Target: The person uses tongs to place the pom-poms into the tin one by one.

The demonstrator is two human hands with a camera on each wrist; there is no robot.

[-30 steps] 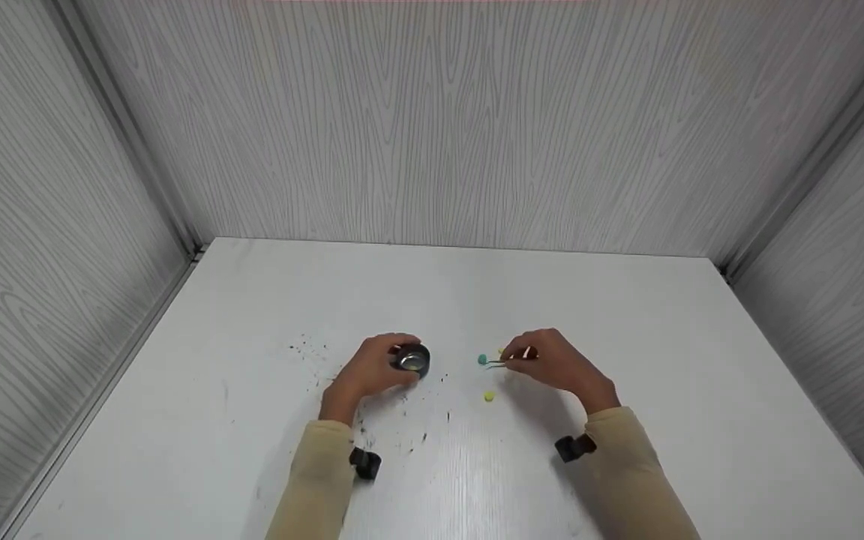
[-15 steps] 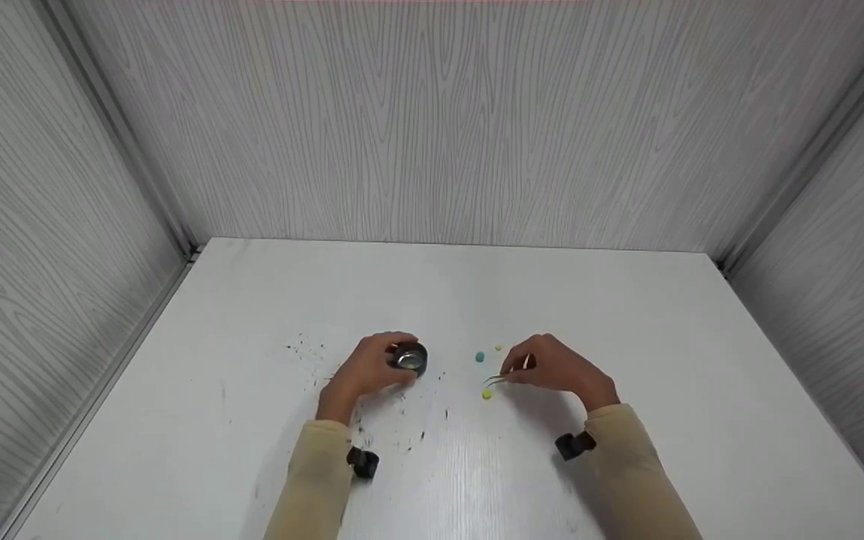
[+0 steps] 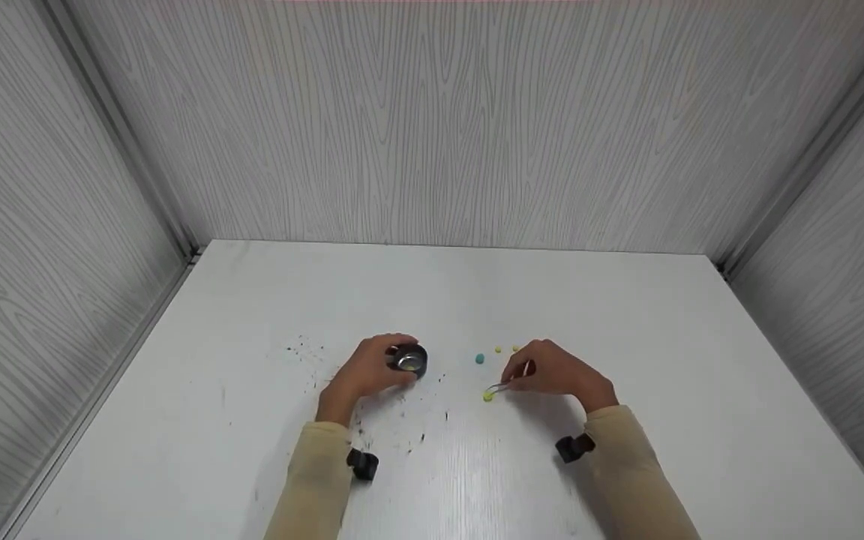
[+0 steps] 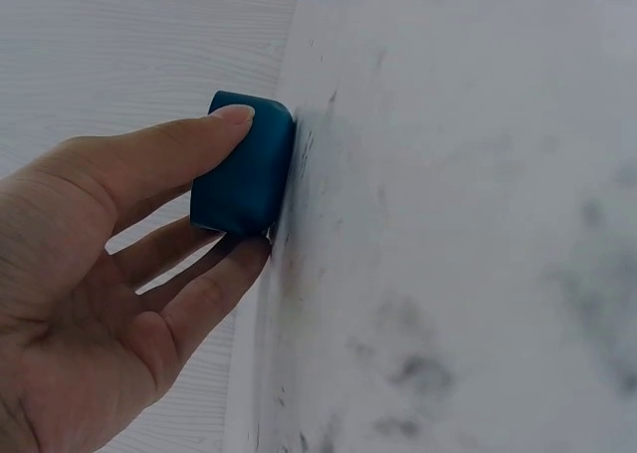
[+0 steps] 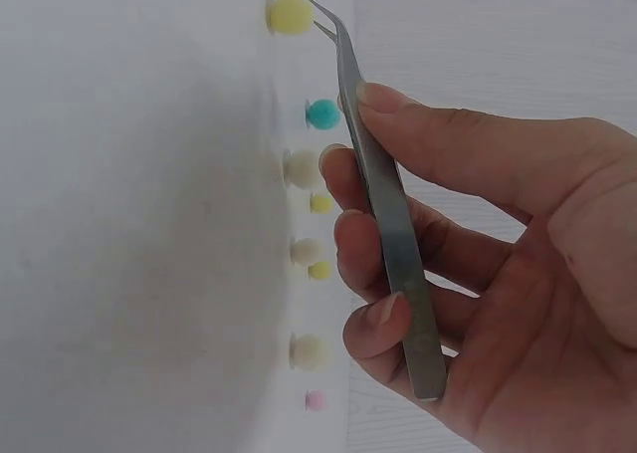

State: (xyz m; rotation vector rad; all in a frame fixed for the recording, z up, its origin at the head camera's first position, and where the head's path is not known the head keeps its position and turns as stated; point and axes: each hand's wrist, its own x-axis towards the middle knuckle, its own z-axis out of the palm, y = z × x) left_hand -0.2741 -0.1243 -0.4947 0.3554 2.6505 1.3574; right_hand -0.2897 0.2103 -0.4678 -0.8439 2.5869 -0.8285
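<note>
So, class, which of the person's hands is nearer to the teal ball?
The right: in the head view, the right hand is just right of the teal ball, holding tweezers; the left hand is farther away, to its left, gripping a cup.

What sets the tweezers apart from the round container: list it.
Shape: the tweezers are long and thin with bent tips; the container is squat and round.
Colour: the tweezers are silver-grey; the container is blue outside.
Place: the right hand holds the tweezers, the left hand the container.
Shared: both are held.
</note>
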